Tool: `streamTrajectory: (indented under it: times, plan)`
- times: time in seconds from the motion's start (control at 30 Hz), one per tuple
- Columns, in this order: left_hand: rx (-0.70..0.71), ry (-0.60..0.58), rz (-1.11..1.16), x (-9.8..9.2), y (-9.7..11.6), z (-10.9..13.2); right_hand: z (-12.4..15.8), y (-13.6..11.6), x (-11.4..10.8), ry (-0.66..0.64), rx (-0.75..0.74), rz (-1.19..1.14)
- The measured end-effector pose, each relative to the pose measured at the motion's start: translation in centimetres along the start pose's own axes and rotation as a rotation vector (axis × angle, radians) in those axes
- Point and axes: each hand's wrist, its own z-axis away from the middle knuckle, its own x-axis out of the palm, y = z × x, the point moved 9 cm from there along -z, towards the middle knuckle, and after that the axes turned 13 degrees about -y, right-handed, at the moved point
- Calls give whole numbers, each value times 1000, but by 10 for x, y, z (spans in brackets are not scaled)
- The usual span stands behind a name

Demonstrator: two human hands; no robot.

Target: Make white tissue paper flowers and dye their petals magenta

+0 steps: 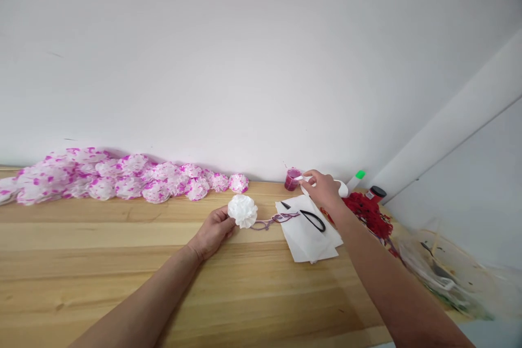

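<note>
Bench: long pale wooden tabletop (101,261) against a white wall.

Back edge, left: long row of white paper flowers blotched with magenta (122,179), lying side by side.

Right of centre: stack of white paper sheets (312,242) with black-handled scissors (313,219) on top. Mauve twisted cord (272,221) trails from the sheets toward the centre. Further right is a heap of red paper flowers (369,213).

Left hand (212,232): rests on the tabletop, fingers closed around the base of the white crumpled paper flower (242,210). The bloom sits just above the wood, centre of the bench, near the end of the blotched row.

Right hand (324,187): reaches to the back edge, thumb and forefinger pinched on a small white tool (302,178). Its tip is at the small cup of magenta dye (292,179). Brush or dropper, cannot tell.

Judgement: colouring step, loading dye. The held flower is unmarked, the row already spotted.

Next move calls for: carrying the loaded tip across to the bloom without dripping on the sheets, then dabbing lightly on the petal edges while the left hand steadies the base.

Flower: round, densely ruffled, plain white, dry-looking, no magenta visible.
</note>
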Motion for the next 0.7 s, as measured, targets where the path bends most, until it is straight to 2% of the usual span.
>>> streamTrajectory:
  times: [0.33,0.57,0.7]
  plan:
    - [-4,-12,-55,-2,-2,-1,-23,-11,9,-31,-33,41]
    - [-13,1,-37,-5,-3,-1,-38,-24,17,-112,-70,74]
    - [-5,27,0,-9,-4,-3,-49,-23,6,-134,-48,97]
